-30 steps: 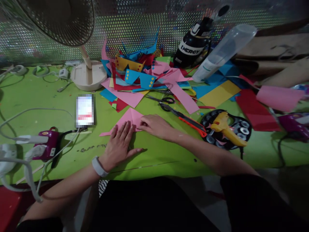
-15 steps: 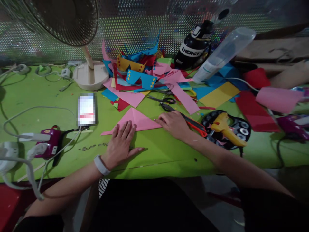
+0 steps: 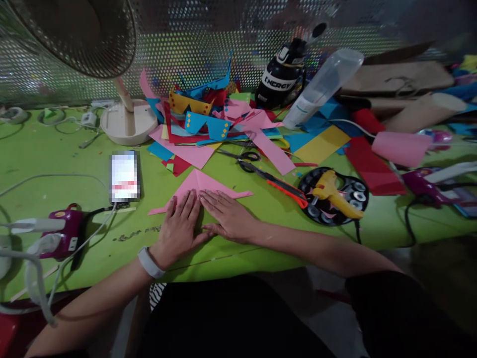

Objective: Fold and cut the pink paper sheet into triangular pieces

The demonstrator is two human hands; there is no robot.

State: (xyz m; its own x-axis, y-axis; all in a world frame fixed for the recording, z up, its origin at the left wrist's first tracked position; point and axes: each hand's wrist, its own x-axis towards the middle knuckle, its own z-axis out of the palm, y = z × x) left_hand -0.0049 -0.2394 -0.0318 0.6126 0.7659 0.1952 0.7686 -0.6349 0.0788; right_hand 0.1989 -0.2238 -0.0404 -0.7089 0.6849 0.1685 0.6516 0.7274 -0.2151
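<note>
A folded pink paper (image 3: 197, 180) lies on the green tabletop, its peak pointing away from me and a narrow tip sticking out at each side. My left hand (image 3: 181, 221) rests flat on its lower left part, fingers stretched out. Beside it my right hand (image 3: 227, 214) presses on the lower right part with its fingers extended. The two thumbs come close together below the paper. Both hands hide the paper's lower middle. Beyond the right hand lie black scissors (image 3: 248, 158) and an orange-and-black utility knife (image 3: 286, 191).
Paper masks, such as a blue one (image 3: 206, 125), pile up at the back with scraps. A yellow glue gun (image 3: 335, 194) lies on a black palette at right. A phone (image 3: 124, 176), a purple power adapter (image 3: 65, 231) with cables and a fan (image 3: 128, 122) stand left; a black bottle (image 3: 281, 74) behind.
My right hand has moved left from the paper's right corner onto its middle, beside my left hand. The paper's right end now shows a narrow bent tip. The view has shifted slightly right.
</note>
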